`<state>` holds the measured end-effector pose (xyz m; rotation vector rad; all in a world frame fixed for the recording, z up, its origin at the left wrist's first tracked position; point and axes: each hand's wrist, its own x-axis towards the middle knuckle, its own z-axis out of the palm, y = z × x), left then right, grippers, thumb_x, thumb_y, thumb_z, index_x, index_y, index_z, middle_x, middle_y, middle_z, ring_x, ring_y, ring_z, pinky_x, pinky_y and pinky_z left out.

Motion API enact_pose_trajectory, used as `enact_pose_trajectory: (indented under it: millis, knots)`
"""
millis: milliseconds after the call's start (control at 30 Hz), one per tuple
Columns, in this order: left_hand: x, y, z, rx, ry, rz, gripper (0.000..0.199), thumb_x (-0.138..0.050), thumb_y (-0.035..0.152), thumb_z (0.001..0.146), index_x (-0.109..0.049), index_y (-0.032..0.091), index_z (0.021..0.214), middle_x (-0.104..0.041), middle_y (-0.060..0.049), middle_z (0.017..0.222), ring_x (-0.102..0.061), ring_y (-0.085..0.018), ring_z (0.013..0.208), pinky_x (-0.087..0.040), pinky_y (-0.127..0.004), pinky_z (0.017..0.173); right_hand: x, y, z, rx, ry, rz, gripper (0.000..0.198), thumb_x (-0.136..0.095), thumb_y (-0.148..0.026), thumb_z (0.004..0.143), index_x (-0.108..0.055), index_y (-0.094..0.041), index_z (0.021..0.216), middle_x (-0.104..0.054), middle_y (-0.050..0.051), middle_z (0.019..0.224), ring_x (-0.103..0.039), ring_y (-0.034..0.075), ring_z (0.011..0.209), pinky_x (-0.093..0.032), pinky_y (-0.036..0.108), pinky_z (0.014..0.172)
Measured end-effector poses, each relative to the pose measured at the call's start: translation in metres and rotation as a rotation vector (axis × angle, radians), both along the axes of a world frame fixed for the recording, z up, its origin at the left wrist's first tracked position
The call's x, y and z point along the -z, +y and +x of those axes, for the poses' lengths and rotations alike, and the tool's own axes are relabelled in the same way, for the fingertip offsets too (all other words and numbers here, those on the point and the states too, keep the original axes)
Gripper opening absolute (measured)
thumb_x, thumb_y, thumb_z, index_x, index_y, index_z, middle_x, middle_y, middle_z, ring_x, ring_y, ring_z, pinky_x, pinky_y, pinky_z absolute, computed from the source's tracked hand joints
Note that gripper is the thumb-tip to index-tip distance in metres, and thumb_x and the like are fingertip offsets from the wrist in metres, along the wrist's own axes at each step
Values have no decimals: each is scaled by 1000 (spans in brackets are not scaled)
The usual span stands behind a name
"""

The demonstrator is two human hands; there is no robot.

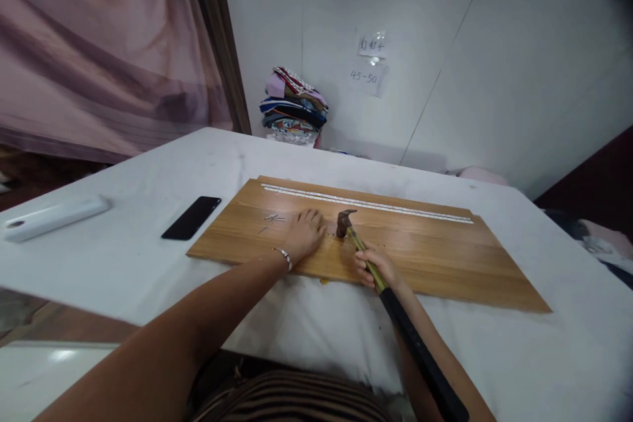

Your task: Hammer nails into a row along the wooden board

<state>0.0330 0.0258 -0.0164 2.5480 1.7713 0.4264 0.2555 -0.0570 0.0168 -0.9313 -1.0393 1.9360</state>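
A wooden board (435, 257) lies flat on the white table. My left hand (305, 232) rests on it palm down, fingers stretched forward, with a bracelet at the wrist. Left of that hand is a small heap of nails (273, 217). My right hand (374, 264) is closed around the yellowish shaft of a claw hammer (395, 310), well up near the head. The rusty hammer head is low over the board, just right of my left hand; whether it touches the wood I cannot tell. Small dark specks lie on the board by the head.
Two pale strips (366, 203) run along the board's far side. A black phone (192, 217) and a white elongated object (57, 217) lie to the left on the table (148, 184). Folded clothes (295, 105) are stacked against the wall, and a pink curtain (109, 39) hangs at left.
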Motion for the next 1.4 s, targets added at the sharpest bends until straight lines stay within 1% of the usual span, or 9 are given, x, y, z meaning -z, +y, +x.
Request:
enact_pose_trajectory:
  millis: [100,267,333,467,700,833,1000,1233,1400]
  knots:
    - [-2,-1,0,-4,6,-2,31,-46,32,104,-64,18,125,-63,-14,143,-52,-29,137,-39,-46,114,0,0,1,-7,3,8,58,-74,-36,72,-49,-27,123,-49,-15,59,-35,6,33,-23,17,30]
    - [-6,-3,1,7,4,-7,30,-46,31,104,-64,17,123,-63,-15,142,-53,-30,135,-40,-46,114,1,2,0,-15,4,16,65,-74,-35,71,-45,-26,129,-48,-16,58,-35,6,32,-24,17,29]
    - [-7,-3,1,4,-5,-16,29,-46,31,104,-64,17,123,-64,-15,141,-54,-30,134,-40,-47,114,1,2,0,-24,0,12,66,-74,-35,71,-45,-27,129,-48,-16,58,-36,6,32,-25,17,29]
    - [-4,-4,1,1,-20,-2,29,-46,30,104,-64,19,123,-64,-15,141,-53,-30,136,-40,-47,114,0,0,1,-9,1,8,62,-74,-35,71,-47,-26,127,-48,-15,59,-37,7,32,-25,17,29]
    - [0,-2,0,-10,-13,13,30,-47,31,103,-64,18,124,-62,-15,144,-51,-30,137,-38,-47,115,2,0,-1,7,-9,-15,69,-76,-36,69,-46,-27,130,-48,-16,58,-35,7,32,-25,17,29]
    - [0,-1,0,-1,-6,18,29,-46,31,103,-64,18,122,-64,-14,142,-53,-29,135,-39,-46,114,0,-1,-2,16,8,7,64,-74,-36,71,-46,-27,129,-49,-15,58,-34,6,32,-25,17,29]
    - [2,1,1,-18,-7,12,32,-47,30,103,-63,17,127,-61,-15,147,-51,-29,138,-38,-45,115,0,0,0,12,9,15,57,-73,-35,73,-48,-26,124,-48,-15,59,-36,6,32,-24,16,30]
    - [-2,-1,0,10,-1,-3,31,-44,32,104,-63,18,124,-62,-15,145,-51,-30,138,-39,-47,115,4,1,1,3,13,22,62,-76,-37,72,-47,-27,126,-48,-16,58,-35,6,31,-26,17,29]
    - [0,-1,0,7,-17,9,31,-46,31,103,-63,19,125,-62,-15,144,-51,-30,138,-39,-47,115,1,0,0,9,5,28,58,-75,-36,73,-47,-26,123,-47,-16,58,-36,6,31,-26,17,29]
